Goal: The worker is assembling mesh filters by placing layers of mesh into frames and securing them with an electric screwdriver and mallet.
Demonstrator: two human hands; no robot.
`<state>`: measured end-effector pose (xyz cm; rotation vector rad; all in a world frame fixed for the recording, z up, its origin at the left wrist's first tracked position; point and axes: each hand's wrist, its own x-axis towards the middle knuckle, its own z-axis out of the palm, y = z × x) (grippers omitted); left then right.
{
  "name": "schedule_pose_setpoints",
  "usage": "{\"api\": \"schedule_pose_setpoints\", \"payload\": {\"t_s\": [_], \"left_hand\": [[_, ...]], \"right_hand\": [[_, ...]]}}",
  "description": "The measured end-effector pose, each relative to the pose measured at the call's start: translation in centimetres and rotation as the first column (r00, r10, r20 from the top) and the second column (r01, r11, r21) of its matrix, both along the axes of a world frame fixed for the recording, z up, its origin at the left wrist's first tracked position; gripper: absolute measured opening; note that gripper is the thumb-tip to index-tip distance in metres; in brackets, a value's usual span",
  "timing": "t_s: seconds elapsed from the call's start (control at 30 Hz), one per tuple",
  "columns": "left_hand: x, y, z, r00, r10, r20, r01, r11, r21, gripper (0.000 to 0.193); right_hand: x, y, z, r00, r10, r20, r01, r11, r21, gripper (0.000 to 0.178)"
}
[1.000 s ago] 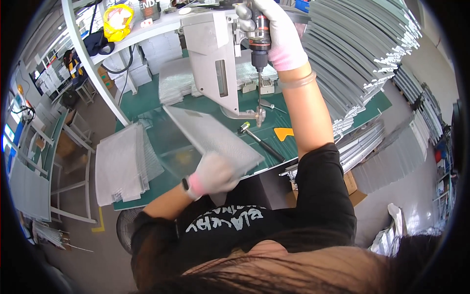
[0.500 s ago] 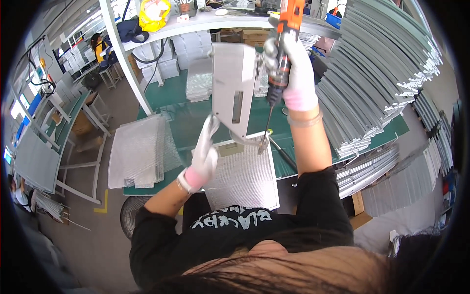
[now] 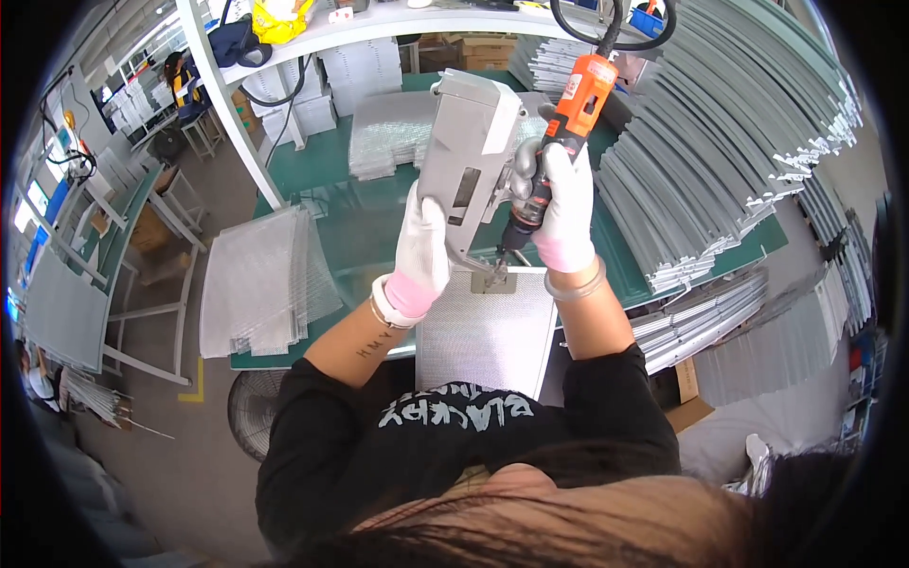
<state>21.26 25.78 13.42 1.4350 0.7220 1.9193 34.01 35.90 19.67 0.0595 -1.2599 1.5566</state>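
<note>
My right hand (image 3: 561, 204), in a white glove, is wrapped round an orange-and-black electric screwdriver (image 3: 582, 90) whose nose points down. Grey fingertips of that glove sit between the screwdriver and a long grey slotted housing (image 3: 466, 142) beside it. My gloved left hand (image 3: 424, 241) is closed against the lower left side of this housing. Below both, the tool's end and a small metal bracket (image 3: 492, 273) meet over the far edge of a framed mesh panel (image 3: 483, 331). A tan rectangle on the panel shows there. The screwdriver's bit is partly hidden.
On the green table (image 3: 365, 227), clear mesh sheets (image 3: 256, 284) lie at left and more (image 3: 388, 133) at the back. A tall stack of grey frames (image 3: 720, 142) fills the right. A shelf (image 3: 379, 40) crosses behind; a fan (image 3: 254, 412) stands below left.
My right hand has brought the screwdriver and grey housing down and tilted them. My left hand has moved right and up onto the housing. The mesh panel sits slightly further right in view.
</note>
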Motion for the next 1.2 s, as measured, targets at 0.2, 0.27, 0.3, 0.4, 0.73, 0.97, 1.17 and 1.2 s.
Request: {"api": "schedule_pose_setpoints", "payload": {"t_s": [0.2,0.27,0.3,0.4,0.73,0.97,1.17,1.2], "left_hand": [[1.1,0.2,-1.9,0.993,0.041,0.114,-0.029,0.995,-0.097,0.045],[1.3,0.3,1.4,0.981,-0.007,0.195,0.02,0.998,-0.062,0.05],[0.5,1.0,0.6,0.995,0.064,0.081,-0.057,0.994,-0.09,0.052],[1.6,0.8,-2.1,0.991,0.048,0.128,-0.039,0.997,-0.073,0.055],[-2.1,5.5,-8.3,0.954,-0.01,-0.3,-0.078,0.957,-0.281,0.035],[3.1,2.1,-11.8,0.11,0.295,-0.949,-0.62,0.767,0.166,0.022],[5.3,-4.4,-7.4,0.207,0.424,-0.882,-0.56,0.79,0.248,0.025],[5.3,-5.1,-7.5,0.216,0.41,-0.886,-0.565,0.793,0.23,0.025]], "right_hand": [[0.4,2.0,2.9,0.998,0.042,-0.051,-0.042,0.999,-0.006,0.023],[0.2,1.2,1.1,0.995,0.091,-0.036,-0.092,0.996,-0.016,0.024],[0.3,1.4,0.8,0.996,0.071,-0.047,-0.071,0.997,-0.004,0.025],[0.9,2.2,3.5,1.0,-0.008,-0.021,0.008,1.0,-0.01,0.027],[2.1,3.6,5.0,0.984,0.123,-0.126,-0.125,0.992,-0.006,0.027],[2.3,2.9,5.1,0.998,-0.001,-0.056,-0.002,0.999,-0.052,0.057],[2.3,2.3,3.8,0.988,0.157,-0.008,-0.157,0.987,0.032,0.027],[2.4,1.9,3.5,0.983,0.184,-0.004,-0.184,0.982,0.039,0.028]]}}
